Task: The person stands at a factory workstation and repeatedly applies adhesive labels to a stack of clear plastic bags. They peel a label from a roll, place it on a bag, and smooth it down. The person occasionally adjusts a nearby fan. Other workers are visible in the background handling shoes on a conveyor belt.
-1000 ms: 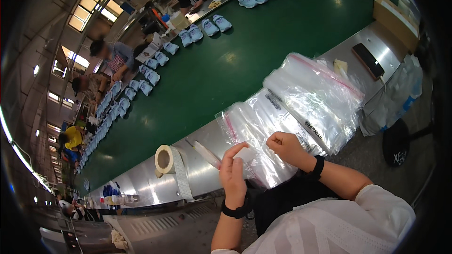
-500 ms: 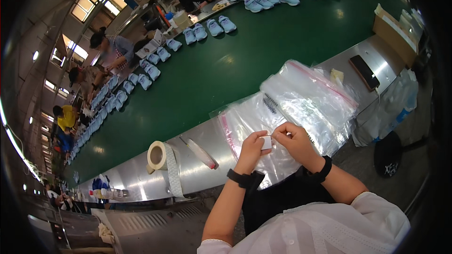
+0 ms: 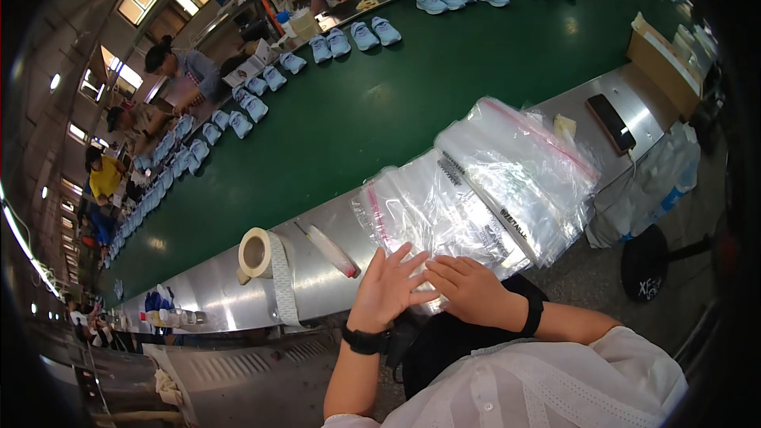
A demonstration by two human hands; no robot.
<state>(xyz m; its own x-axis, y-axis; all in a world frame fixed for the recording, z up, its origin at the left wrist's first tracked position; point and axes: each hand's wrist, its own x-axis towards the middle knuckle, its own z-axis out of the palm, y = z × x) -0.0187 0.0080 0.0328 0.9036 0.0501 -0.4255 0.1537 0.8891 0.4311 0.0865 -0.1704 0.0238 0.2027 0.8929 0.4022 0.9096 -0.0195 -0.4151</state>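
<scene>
My left hand (image 3: 388, 289) is open with its palm up and its fingers spread; nothing shows on the palm. Close beside its fingertips, my right hand (image 3: 476, 293) shows its back, with the fingers stretched out and held together. Whatever is under the right palm is hidden. Both hands are over the near edge of a stack of clear plastic bags (image 3: 515, 178) with pink zip strips. To the left of the hands lie a slim tool with a pinkish-red end (image 3: 331, 251) and a roll of white labels (image 3: 256, 254), its strip hanging over the metal edge.
A phone (image 3: 610, 123) with a cable and a cardboard box (image 3: 666, 63) are on the metal ledge (image 3: 214, 293) at right. Beyond is a green belt (image 3: 341, 127) with rows of light-blue shoes (image 3: 365, 35). Several people work along the far side.
Half a second ago both hands pinched at a small white square piece; it is now out of sight. The left hand has turned palm up and spread; the right fingers have straightened.
</scene>
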